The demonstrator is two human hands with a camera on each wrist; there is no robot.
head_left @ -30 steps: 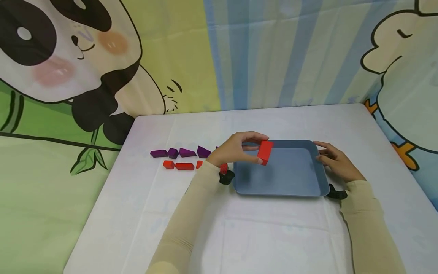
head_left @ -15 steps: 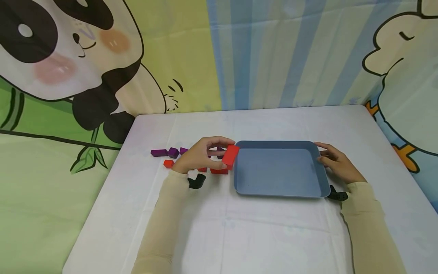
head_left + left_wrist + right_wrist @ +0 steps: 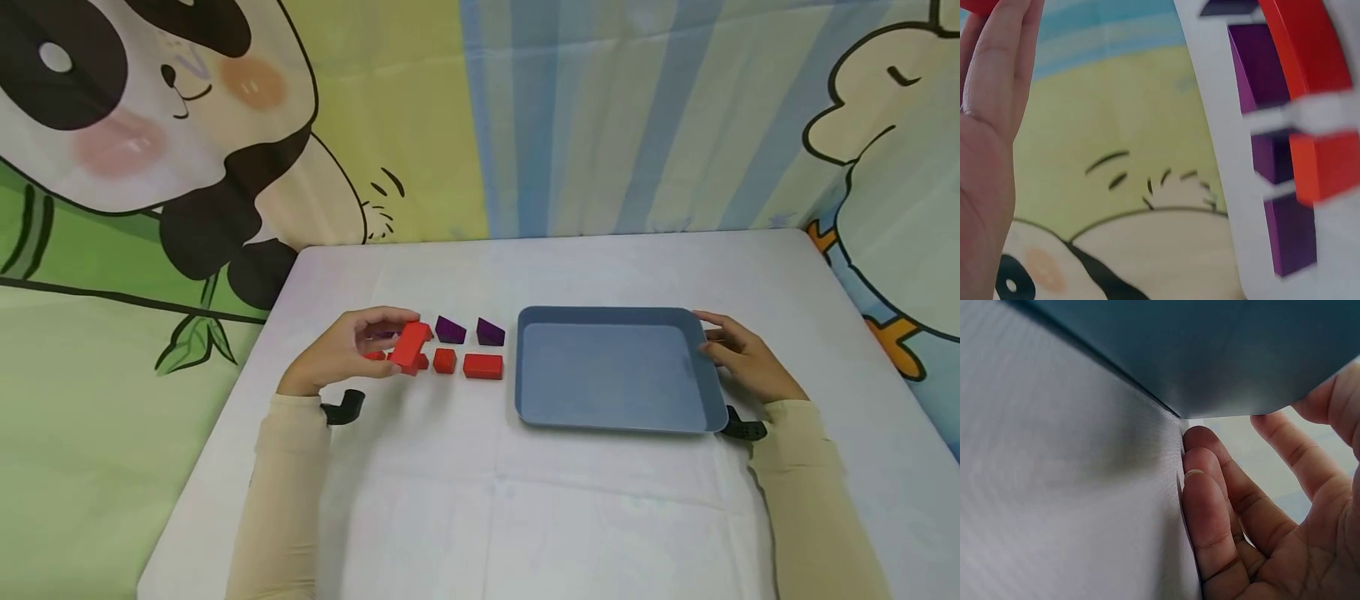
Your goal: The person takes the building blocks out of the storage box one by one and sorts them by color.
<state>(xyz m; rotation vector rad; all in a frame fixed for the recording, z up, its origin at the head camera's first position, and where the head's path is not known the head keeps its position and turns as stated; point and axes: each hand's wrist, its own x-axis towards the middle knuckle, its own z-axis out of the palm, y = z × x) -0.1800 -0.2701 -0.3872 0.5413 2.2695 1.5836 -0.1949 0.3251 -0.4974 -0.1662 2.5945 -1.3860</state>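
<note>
My left hand (image 3: 333, 350) pinches a red rectangular block (image 3: 408, 347) between thumb and fingers, tilted above a row of red blocks at the left. A corner of it shows at the top left of the left wrist view. A red cube (image 3: 444, 361) and a longer red block (image 3: 483, 367) lie right of the held block; other red blocks are partly hidden behind the hand. My right hand (image 3: 742, 354) holds the right rim of the blue-grey tray (image 3: 618, 421) between thumb and index finger, while its other fingers (image 3: 1207, 506) lie against the white table.
Purple wedge blocks (image 3: 450, 330) line up behind the red row, with more purple blocks (image 3: 1291, 234) toward the left end. The tray stands right of both rows. A printed cloth backdrop (image 3: 600, 117) rises at the table's (image 3: 600, 508) back edge.
My left hand has carried the red block leftward from above the tray to above the left part of the red row. The right hand has stayed at the tray's right rim.
</note>
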